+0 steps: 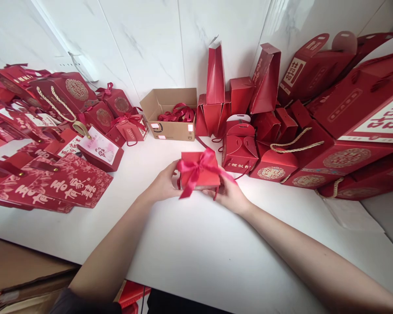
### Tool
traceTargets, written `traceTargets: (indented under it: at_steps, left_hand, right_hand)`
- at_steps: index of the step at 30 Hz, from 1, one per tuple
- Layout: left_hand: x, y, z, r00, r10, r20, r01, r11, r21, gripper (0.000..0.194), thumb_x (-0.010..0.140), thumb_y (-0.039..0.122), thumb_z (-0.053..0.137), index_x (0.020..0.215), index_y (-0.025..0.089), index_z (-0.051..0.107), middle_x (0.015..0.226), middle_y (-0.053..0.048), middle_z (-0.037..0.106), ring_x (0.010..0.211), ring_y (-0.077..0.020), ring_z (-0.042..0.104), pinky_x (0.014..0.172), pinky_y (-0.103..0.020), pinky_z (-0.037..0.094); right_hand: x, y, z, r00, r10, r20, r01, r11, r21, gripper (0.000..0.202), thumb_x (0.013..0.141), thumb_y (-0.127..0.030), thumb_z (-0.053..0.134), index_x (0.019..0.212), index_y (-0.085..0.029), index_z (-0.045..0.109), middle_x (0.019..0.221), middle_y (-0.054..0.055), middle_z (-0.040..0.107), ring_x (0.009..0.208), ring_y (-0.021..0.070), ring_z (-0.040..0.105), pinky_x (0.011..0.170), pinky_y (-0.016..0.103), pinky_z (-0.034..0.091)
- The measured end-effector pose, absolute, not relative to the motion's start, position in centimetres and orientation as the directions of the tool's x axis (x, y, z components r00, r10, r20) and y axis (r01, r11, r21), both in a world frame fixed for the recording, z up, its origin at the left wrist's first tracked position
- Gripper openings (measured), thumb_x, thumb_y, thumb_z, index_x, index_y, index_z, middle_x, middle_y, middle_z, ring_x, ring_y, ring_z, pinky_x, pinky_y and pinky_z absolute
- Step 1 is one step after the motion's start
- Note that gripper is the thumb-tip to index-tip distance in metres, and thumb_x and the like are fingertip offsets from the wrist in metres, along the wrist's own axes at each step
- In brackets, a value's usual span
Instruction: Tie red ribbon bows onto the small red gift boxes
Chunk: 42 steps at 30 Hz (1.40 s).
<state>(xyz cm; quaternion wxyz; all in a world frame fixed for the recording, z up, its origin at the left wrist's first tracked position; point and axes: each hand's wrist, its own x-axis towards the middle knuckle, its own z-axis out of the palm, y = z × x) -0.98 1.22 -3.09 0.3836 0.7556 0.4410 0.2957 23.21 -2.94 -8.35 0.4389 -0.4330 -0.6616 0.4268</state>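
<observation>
While both hands meet near the middle of the white table [196, 244], a small red gift box [207, 179] sits between them, topped by a glossy pinkish-red bow [200, 165] whose tails hang over its near face and toward the right wrist. The left hand [165, 182] presses on the box's left side, fingers curled around it, and the right hand [231, 195] clasps the right side, its fingertips reaching under the near lower edge, so the box is pinched between the two; whether its base touches the tabletop I cannot tell. Dark red cords [217, 192] show at its lower corners

Just beyond it, against the marbled wall [150, 43], stands an open cardboard carton [175, 131] with loose red ribbons [180, 113] inside. To the carton's left is a ribboned house-shaped box [132, 129], and nearer the left edge lie flat red bags [78, 181] with pale lettering, beside an upright box with a pink-and-white front [101, 146]. Right of the carton, a tall narrow red box [216, 74] rises above shorter ones, and a box with a folded handle top [239, 150] stands near the right hand, with larger red boxes [350, 155] stacked farther right
</observation>
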Motion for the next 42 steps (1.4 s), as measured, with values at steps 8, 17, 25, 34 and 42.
traceTargets:
  at_steps: [8, 17, 25, 34, 42]
  left_hand:
    - [-1.8, 2.3, -4.1, 0.515, 0.846, 0.14, 0.475, -0.418, 0.774, 0.085, 0.072, 0.045, 0.075, 0.143, 0.018, 0.038, 0.142, -0.015, 0.052, 0.13, -0.0335, 0.051, 0.107, -0.043, 0.042]
    - [-2.1, 2.3, -4.7, 0.484, 0.871, 0.08, 0.552, -0.375, 0.745, 0.072, 0.084, 0.049, 0.059, 0.145, 0.017, 0.036, 0.113, -0.01, 0.067, 0.091, -0.0233, 0.065, 0.078, -0.032, 0.05]
    - [-1.9, 2.2, -4.7, 0.484, 0.874, 0.053, 0.538, -0.345, 0.769, 0.073, 0.085, 0.054, 0.058, 0.143, 0.015, 0.035, 0.092, -0.006, 0.065, 0.091, -0.0242, 0.065, 0.076, -0.032, 0.049]
    - [-2.0, 2.3, -4.9, 0.481, 0.875, 0.058, 0.543, -0.349, 0.764, 0.077, 0.083, 0.055, 0.06, 0.145, 0.019, 0.031, 0.108, -0.01, 0.066, 0.089, -0.0246, 0.064, 0.073, -0.033, 0.049]
    - [-2.3, 2.4, -5.0, 0.478, 0.876, 0.063, 0.564, -0.361, 0.743, 0.076, 0.081, 0.055, 0.062, 0.142, 0.019, 0.034, 0.105, -0.01, 0.067, 0.079, -0.0219, 0.063, 0.067, -0.031, 0.047]
  right_hand:
    - [23.3, -2.8, -8.1, -0.251, 0.945, 0.211, 0.212, 0.266, -0.94, 0.075, 0.086, -0.041, 0.068, 0.151, -0.027, 0.033, 0.134, 0.007, 0.062, 0.117, 0.0253, 0.062, 0.101, 0.043, 0.051]
    - [23.4, -2.7, -7.7, -0.278, 0.946, 0.169, 0.237, 0.238, -0.942, 0.053, 0.091, -0.047, 0.058, 0.137, -0.022, 0.05, 0.117, 0.006, 0.068, 0.108, 0.0259, 0.064, 0.095, 0.04, 0.052]
    - [23.5, -2.8, -7.3, -0.276, 0.948, 0.161, 0.253, 0.234, -0.939, 0.054, 0.09, -0.049, 0.059, 0.136, -0.021, 0.051, 0.108, 0.006, 0.069, 0.107, 0.0262, 0.064, 0.095, 0.038, 0.051]
    - [23.5, -2.6, -7.9, -0.27, 0.949, 0.16, 0.217, 0.222, -0.951, 0.055, 0.09, -0.047, 0.06, 0.135, -0.018, 0.05, 0.105, 0.007, 0.068, 0.093, 0.0228, 0.064, 0.091, 0.036, 0.051]
    - [23.5, -2.6, -8.0, -0.278, 0.948, 0.157, 0.174, 0.211, -0.962, 0.049, 0.089, -0.046, 0.062, 0.13, -0.019, 0.051, 0.104, 0.007, 0.067, 0.094, 0.0226, 0.063, 0.089, 0.036, 0.051]
